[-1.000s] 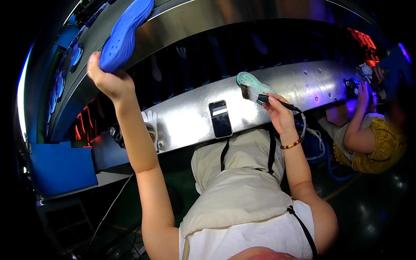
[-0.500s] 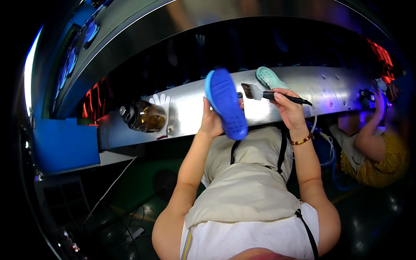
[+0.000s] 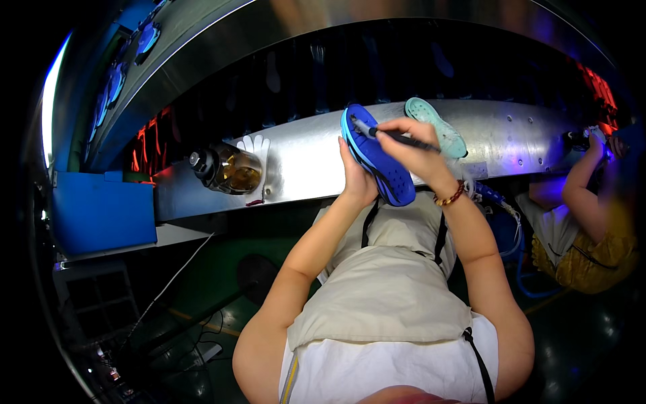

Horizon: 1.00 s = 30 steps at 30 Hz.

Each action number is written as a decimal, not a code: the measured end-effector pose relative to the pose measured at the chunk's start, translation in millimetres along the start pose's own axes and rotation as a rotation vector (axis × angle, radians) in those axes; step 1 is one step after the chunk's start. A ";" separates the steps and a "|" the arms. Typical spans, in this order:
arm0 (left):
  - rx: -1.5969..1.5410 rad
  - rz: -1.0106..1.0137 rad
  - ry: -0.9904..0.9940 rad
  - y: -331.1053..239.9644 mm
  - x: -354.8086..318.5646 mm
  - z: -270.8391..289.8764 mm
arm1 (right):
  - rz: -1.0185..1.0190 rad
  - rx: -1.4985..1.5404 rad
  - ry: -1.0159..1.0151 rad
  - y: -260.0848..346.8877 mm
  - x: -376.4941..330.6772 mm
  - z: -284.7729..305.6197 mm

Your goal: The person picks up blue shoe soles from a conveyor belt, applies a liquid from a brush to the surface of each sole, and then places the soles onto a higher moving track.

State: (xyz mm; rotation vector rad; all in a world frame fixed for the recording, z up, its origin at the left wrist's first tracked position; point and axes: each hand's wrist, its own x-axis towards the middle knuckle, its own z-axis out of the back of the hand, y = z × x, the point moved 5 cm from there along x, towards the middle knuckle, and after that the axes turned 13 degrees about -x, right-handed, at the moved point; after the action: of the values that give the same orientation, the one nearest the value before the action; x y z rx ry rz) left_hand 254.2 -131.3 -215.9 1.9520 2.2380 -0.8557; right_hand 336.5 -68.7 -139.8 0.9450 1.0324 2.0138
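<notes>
A blue shoe sole with a lighter blue edge is tilted in front of me above the metal ledge. My left hand is closed around its left side. My right hand grips the black handle of a flat brush, whose tip is against the upper part of the sole; the bristles are hard to make out. Just beyond my right hand, a pale green sole with small holes lies on the ledge, partly covered by the hand.
The metal ledge holds a dark-lidded bottle of amber liquid and a white glove at left. A blue box stands further left. At right, a co-worker's hand is at the ledge. More blue soles lie at upper left.
My right hand has moved left and brought the brush onto the sole. The blue sole has turned and shifted slightly right in my left hand.
</notes>
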 end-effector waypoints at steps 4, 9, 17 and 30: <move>0.075 -0.087 0.001 -23.8 0.7 10.1 | 0.302 -0.186 0.085 26.5 -20.2 -7.7; 0.131 -0.002 0.113 -42.7 -1.4 18.6 | 0.133 -0.036 0.418 15.4 -46.4 3.2; -0.071 0.273 0.328 -14.5 -25.6 -15.8 | -0.134 0.326 0.246 15.5 -10.6 18.3; 0.003 0.031 0.273 -39.5 -28.7 -33.4 | 0.232 0.389 0.504 36.5 -21.1 23.8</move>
State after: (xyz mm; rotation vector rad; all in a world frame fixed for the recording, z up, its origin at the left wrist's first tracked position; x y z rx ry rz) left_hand 233.7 -144.6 -162.0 2.2183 2.3373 -0.6220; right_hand 358.4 -93.8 -104.6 0.7867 1.7012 2.3603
